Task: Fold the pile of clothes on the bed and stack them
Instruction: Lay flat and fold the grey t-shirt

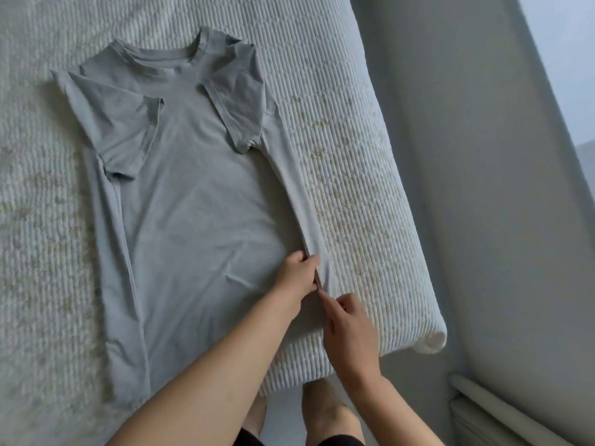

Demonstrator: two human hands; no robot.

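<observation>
A grey T-shirt [186, 201] lies flat on the white ribbed bedspread [347, 130], collar at the far end. Both short sleeves are turned inward over the chest, and both long sides are folded in. My left hand [297, 275] grips the folded right edge of the shirt near its hem, fingers curled round the fabric. Just below it, my right hand [349, 329] pinches the same edge at the hem corner.
The bed's corner [431, 342] ends close to my right hand, with grey floor [483, 188] beyond it. A white radiator or skirting [489, 410] runs at the lower right. My feet [325, 413] stand at the bed's near edge.
</observation>
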